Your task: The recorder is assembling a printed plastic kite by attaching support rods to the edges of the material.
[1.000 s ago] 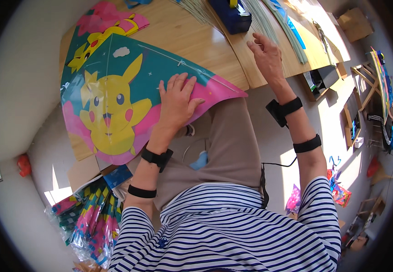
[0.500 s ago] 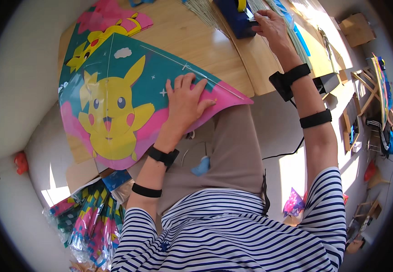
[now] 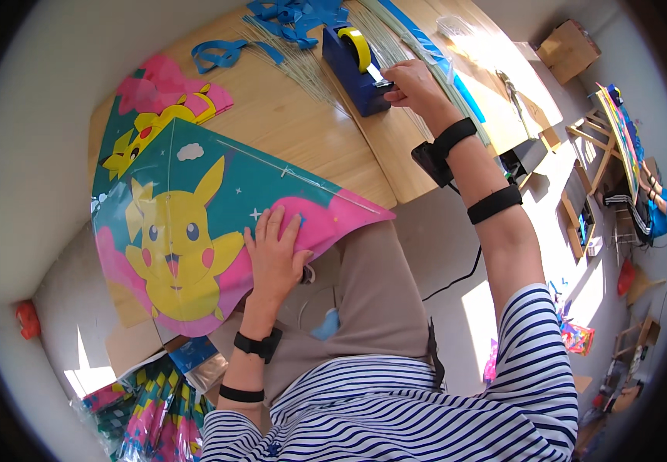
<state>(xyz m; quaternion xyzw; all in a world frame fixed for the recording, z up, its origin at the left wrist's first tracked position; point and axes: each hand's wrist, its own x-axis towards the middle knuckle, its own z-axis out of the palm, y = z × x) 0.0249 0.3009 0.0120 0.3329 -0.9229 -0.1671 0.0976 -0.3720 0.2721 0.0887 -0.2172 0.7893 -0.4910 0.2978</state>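
Note:
A kite point(image 3: 226, 200) of green and pink film, printed with a yellow long-eared cartoon figure, lies partly on the table and over my lap. My left hand point(image 3: 273, 258) rests on its pink part with fingers spread. A thin white rod point(image 3: 264, 163) runs along the kite's upper right edge. Beyond the kite stands a dark blue tape dispenser point(image 3: 353, 85) with a yellow-cored roll of tape point(image 3: 358, 50). At the dispenser's cutting end my right hand point(image 3: 417, 85) is closed, thumb against fingers, on the end of the clear tape.
Blue ribbon point(image 3: 229, 55) and thin sticks point(image 3: 295, 69) lie on the wooden table point(image 3: 272, 100). More kite film point(image 3: 164, 104) sits at the back left. Bagged kites point(image 3: 149, 408) fill the lower left. A pair of pliers point(image 3: 509, 88) lies far right.
The view has shifted, bringing the whole tape dispenser into sight. My left hand has slid slightly toward me on the kite. My right fingers have closed at the dispenser's tape end.

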